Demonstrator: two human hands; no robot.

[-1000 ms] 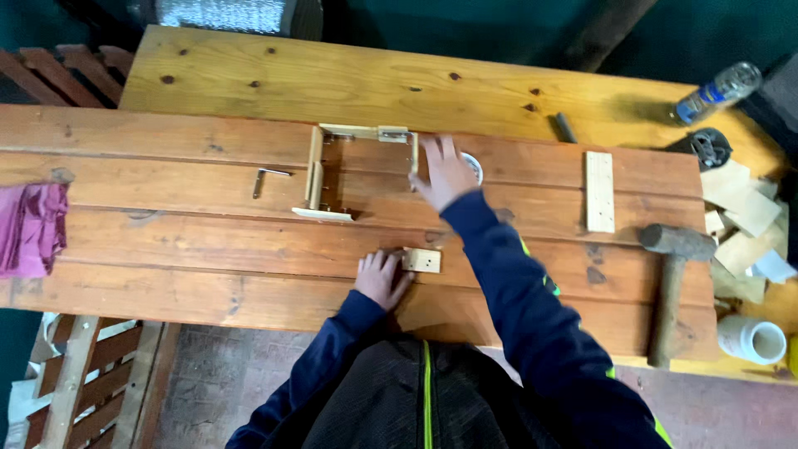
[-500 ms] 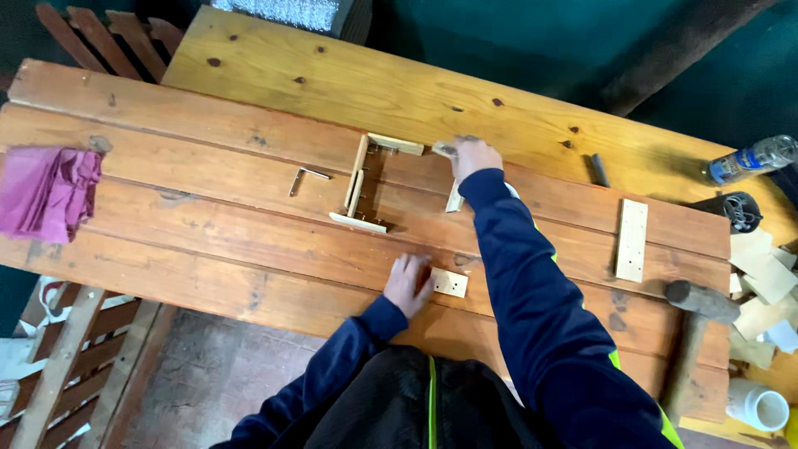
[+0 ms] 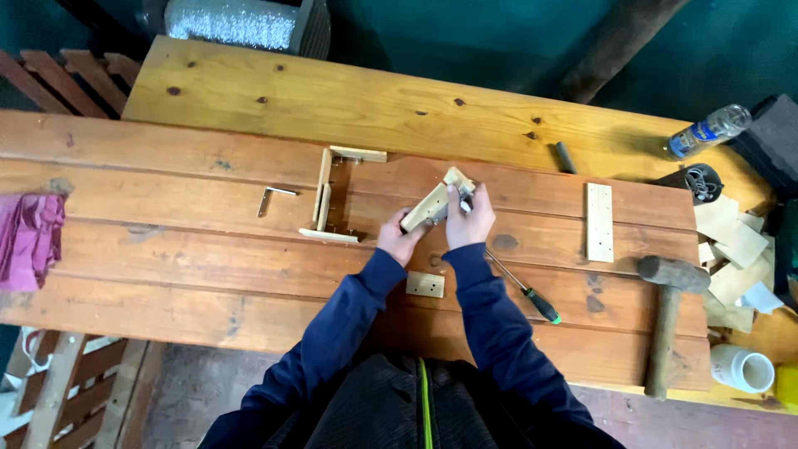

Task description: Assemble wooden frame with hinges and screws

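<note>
Wood strip (image 3: 432, 202), short and pale, held up off the bench near its middle, tilted, far end higher. Left hand (image 3: 401, 237) is closed round the strip's lower end; right hand (image 3: 470, 218) is closed at its upper end, fingers pinching what looks like a small metal piece against the wood, too small to tell for sure.

Risks, as judgement: the strip is held in the air w/ nothing under it, so a slack grip could drop it onto the small drilled block (image 3: 425, 284) just below the wrists. The metal bit could slip from the fingertips and roll between the planks.

Screwdriver (image 3: 522, 286) lies just right of the right forearm; a sleeve could knock it.

Half-built wooden frame (image 3: 334, 195) sits left of the hands. Mallet (image 3: 667, 316) is near the bench's right edge, wood offcuts (image 3: 736, 245) beyond it.

Bench (image 3: 166, 258) is worn reddish planks, w/ a paler plank along the far edge. Surroundings dark.
</note>
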